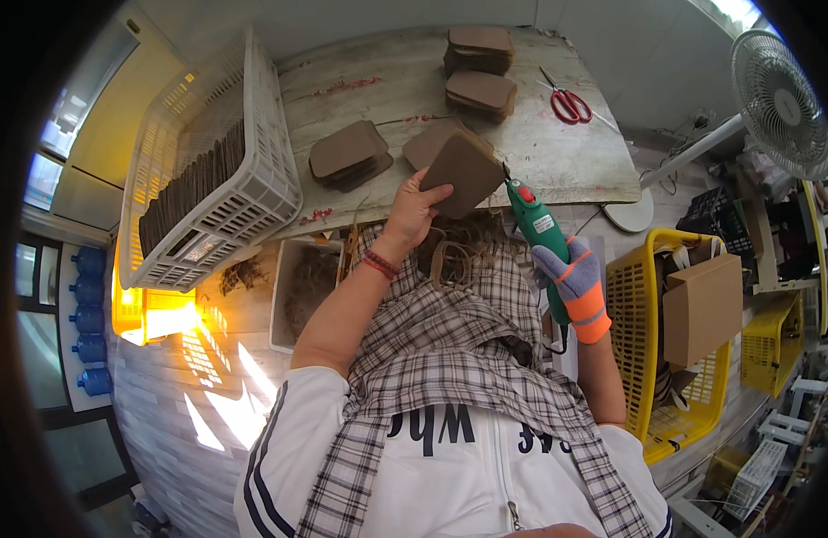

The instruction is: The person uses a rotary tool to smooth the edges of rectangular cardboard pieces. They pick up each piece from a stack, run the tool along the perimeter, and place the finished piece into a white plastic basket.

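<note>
My bare left hand (pixel 414 208) grips a brown flat pad (pixel 463 177) with rounded corners, its thumb on top, tilted over the table's front edge. My right hand (pixel 574 278), in a grey and orange glove, is wrapped round a green corded power tool (pixel 532 215) with a red switch. The tool's thin dark tip points at the pad's right edge; I cannot tell whether they touch. Behind the held pad lie more brown pads (pixel 426 142), and to their left a loose stack (pixel 349 152). Brown trimmed strips (pixel 452 260) lie on my checked apron.
Farther back on the table (pixel 387 90) stand two neat pad stacks (pixel 479 92) and red-handled scissors (pixel 571 106). A white crate (pixel 270 161) of upright pads is at left. A white bin (pixel 293 296) of scraps, a yellow basket (pixel 631 350) with a cardboard box (pixel 704 309), and a fan (pixel 782 103) surround me.
</note>
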Demonstrator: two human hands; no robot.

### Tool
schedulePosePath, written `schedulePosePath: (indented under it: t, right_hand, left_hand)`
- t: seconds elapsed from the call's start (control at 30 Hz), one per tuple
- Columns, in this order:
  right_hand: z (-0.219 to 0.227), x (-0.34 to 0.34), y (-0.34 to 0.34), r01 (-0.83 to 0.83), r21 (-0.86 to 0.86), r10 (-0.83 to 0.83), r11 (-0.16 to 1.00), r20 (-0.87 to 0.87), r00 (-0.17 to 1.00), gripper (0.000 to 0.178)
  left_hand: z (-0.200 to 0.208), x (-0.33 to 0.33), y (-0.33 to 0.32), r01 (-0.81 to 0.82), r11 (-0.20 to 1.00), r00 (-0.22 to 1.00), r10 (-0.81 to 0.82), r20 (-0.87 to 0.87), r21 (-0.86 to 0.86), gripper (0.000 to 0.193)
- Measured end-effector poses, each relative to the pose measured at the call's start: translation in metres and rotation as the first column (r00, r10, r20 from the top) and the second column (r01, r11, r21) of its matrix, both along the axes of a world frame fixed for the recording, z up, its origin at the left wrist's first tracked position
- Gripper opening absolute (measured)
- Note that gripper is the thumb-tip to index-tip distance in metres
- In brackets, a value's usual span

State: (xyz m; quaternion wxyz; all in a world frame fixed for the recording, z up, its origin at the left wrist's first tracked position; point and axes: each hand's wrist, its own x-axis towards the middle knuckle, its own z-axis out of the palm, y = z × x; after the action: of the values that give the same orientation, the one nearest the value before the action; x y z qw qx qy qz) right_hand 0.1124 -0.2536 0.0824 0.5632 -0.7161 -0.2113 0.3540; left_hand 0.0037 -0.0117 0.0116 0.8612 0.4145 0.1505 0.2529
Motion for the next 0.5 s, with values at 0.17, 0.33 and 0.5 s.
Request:
schedulePosePath:
  t: [0.17, 0.33, 0.5]
  right_hand:
    - [-0.009, -0.001, -0.002, -0.049, -0.003, 0.049, 0.999, -0.025, 0.999, 0.037]
    - [-0.006, -0.007, 0.001, -0.085, -0.047, 0.090, 0.995, 0.101, 0.991, 0.036]
    - [-0.017, -0.009, 0.004, -0.081, -0.015, 0.081, 0.997, 0.025, 0.996, 0.039]
  left_hand:
    - [0.009, -0.013, 0.019, 0.085, 0.990, 0.992, -0.073, -0.107, 0.112, 0.038]
    - [0.010, -0.023, 0.021, 0.203, 0.970, 0.962, -0.172, -0.210, 0.133, 0.037]
    - [0.007, -0.028, 0.009, 0.259, 0.964, 0.930, -0.233, -0.283, 0.056, 0.038]
